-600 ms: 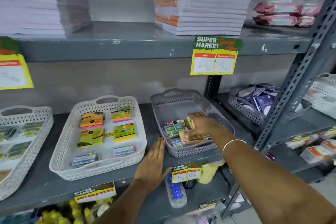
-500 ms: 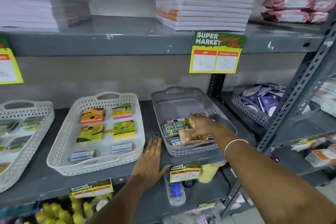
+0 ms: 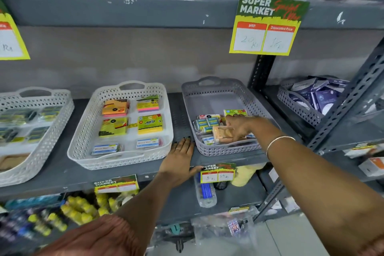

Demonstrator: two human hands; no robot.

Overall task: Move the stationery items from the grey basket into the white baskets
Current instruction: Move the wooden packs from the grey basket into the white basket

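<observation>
While the left hand (image 3: 179, 157) stays flat and empty on the shelf (image 3: 62, 170), the right hand (image 3: 239, 127) has closed on a tan packet (image 3: 221, 133) at the grey basket's (image 3: 209, 91) 5 o'clock corner, likely about to lift it.

Both forearms are bare. The left hand (image 3: 179, 157) wears a thin ring (image 3: 178, 148) on one finger, and its nails are painted dark. Below that ring, near the elbow, sits a gathered orange-brown sleeve (image 3: 99, 237). A slim silver bangle (image 3: 277, 143) circles the right wrist.
</observation>
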